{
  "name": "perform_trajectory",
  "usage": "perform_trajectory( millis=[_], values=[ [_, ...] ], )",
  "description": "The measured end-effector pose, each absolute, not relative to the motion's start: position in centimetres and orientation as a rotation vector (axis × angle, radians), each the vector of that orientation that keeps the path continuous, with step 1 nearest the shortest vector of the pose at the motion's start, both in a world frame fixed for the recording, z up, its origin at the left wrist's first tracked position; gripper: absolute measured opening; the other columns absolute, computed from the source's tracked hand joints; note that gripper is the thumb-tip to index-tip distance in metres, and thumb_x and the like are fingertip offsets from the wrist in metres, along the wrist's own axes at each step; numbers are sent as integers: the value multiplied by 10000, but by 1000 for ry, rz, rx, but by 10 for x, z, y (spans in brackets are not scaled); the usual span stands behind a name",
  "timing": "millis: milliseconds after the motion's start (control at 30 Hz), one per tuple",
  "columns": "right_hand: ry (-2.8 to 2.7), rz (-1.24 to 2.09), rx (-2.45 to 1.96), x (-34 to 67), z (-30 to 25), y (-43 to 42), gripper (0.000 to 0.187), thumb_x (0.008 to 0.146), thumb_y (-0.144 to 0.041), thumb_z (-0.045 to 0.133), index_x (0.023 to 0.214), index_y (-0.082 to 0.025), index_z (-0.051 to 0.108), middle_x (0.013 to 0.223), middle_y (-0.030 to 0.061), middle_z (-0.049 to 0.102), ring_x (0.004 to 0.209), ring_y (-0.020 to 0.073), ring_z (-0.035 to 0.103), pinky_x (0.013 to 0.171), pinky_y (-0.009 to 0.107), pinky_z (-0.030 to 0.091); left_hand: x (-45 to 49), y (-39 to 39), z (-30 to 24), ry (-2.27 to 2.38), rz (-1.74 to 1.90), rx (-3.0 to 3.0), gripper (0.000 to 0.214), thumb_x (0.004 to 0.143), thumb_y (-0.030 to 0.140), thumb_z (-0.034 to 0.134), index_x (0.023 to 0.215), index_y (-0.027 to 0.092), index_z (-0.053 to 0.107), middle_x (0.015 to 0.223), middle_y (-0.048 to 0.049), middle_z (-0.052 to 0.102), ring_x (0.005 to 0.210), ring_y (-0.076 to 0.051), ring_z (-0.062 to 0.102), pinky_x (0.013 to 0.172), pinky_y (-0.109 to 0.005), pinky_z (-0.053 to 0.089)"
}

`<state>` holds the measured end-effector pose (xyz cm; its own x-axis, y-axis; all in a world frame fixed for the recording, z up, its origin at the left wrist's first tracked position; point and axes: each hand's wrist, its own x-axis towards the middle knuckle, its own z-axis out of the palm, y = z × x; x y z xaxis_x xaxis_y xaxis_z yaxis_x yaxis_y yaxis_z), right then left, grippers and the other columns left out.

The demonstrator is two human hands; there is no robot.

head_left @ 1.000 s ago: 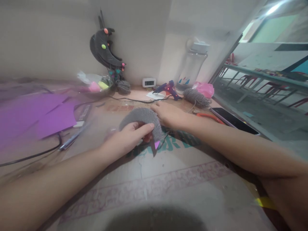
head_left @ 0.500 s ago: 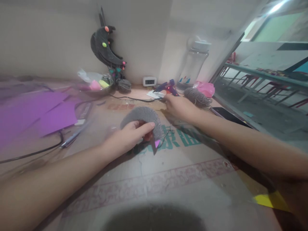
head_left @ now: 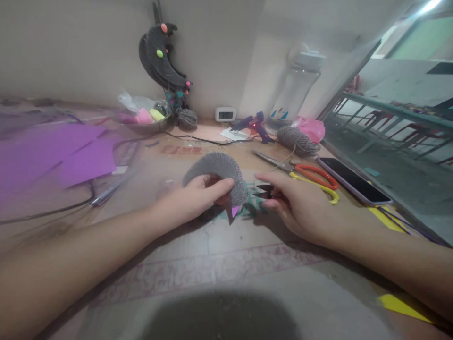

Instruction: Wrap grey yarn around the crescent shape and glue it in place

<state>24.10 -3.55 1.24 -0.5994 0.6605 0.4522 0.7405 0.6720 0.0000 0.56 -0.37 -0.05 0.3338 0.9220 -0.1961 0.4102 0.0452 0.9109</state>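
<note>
My left hand (head_left: 201, 193) is closed around a grey yarn-wrapped crescent (head_left: 217, 163), thumb on its near face. A purple pointed tip (head_left: 235, 210) sticks out of the wrapping at the lower end. Just right of the crescent, my right hand (head_left: 300, 203) grips small thread snips (head_left: 264, 191), whose dark blades stand apart and point left toward the yarn without touching it. Behind that hand lie large scissors (head_left: 276, 162) with one orange and one yellow handle.
A glue gun (head_left: 260, 128) with a red light and a grey yarn skein (head_left: 297, 140) lie at the back. A clear bottle (head_left: 295, 89), a small clock (head_left: 225, 114) and a bowl (head_left: 155, 125) stand by the wall. Purple sheets (head_left: 85, 160) spread left; a phone (head_left: 354, 179) lies right.
My right hand has come back from beside the glue gun toward the crescent and now shows the thread snips. The left hand keeps its hold on the crescent. The view has shifted slightly.
</note>
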Motion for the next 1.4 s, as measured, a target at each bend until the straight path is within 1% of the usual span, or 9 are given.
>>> perform_trajectory(
  millis=[67, 167, 300, 433, 633, 767, 933, 1167, 1400],
  values=[
    [-2440, -294, -1030, 240, 11, -34, 264, 974, -300, 445, 1142, -151, 584, 820, 60, 700, 675, 171, 638, 582, 261, 444, 4, -3, -1, 1270, 608, 1578, 449, 807, 623, 544, 714, 193, 635, 665, -12, 622, 583, -142, 518, 510, -257, 352],
    [-2495, -334, -893, 239, 9, -30, 279, 997, -328, 419, 1052, -136, 613, 864, 86, 696, 744, 179, 637, 625, 270, 437, 4, -3, 0, 1294, 594, 1597, 439, 812, 609, 545, 706, 194, 638, 662, -6, 620, 586, -140, 517, 514, -257, 345],
    [-2536, -380, -829, 238, 7, -27, 323, 1021, -327, 375, 1038, -132, 632, 842, 78, 697, 764, 181, 621, 657, 282, 410, 6, -4, 0, 1278, 595, 1604, 450, 818, 612, 532, 686, 195, 636, 643, 3, 610, 561, -129, 504, 502, -257, 334],
    [-2527, -425, -803, 237, 6, -27, 281, 1015, -300, 410, 1024, -133, 636, 794, 50, 689, 753, 170, 606, 656, 274, 390, 5, -3, -3, 1286, 592, 1634, 478, 802, 643, 533, 665, 197, 636, 660, -3, 623, 591, -136, 522, 516, -260, 343],
    [-2521, -441, -787, 235, 2, -28, 265, 1010, -275, 417, 1011, -123, 634, 770, 51, 673, 724, 172, 585, 631, 277, 373, 4, -1, -6, 1283, 603, 1662, 480, 798, 645, 528, 689, 193, 650, 711, -22, 653, 642, -158, 560, 578, -275, 394],
    [-2524, -443, -820, 234, 2, -28, 268, 1005, -275, 422, 991, -127, 645, 753, 55, 664, 707, 175, 578, 614, 280, 360, 4, -1, -6, 1247, 594, 1653, 485, 807, 642, 514, 677, 194, 644, 705, -24, 650, 640, -158, 550, 546, -270, 372],
    [-2536, -444, -859, 234, 2, -28, 284, 1008, -290, 412, 989, -138, 651, 757, 58, 666, 699, 178, 578, 612, 280, 357, 3, -2, -6, 1238, 603, 1635, 438, 817, 597, 518, 693, 194, 636, 702, -24, 648, 618, -155, 536, 526, -262, 351],
    [-2543, -418, -832, 232, 3, -28, 264, 1002, -286, 434, 991, -131, 647, 761, 56, 671, 701, 178, 580, 614, 277, 364, 5, -1, -3, 1180, 607, 1596, 450, 813, 608, 529, 690, 184, 618, 688, -16, 626, 581, -132, 510, 510, -255, 339],
    [-2551, -423, -820, 232, 1, -26, 264, 1002, -282, 430, 990, -145, 655, 755, 53, 669, 711, 174, 584, 616, 272, 376, 6, -1, -2, 1181, 589, 1616, 452, 825, 610, 515, 702, 186, 614, 714, -12, 637, 619, -140, 518, 551, -263, 341]
  ],
)
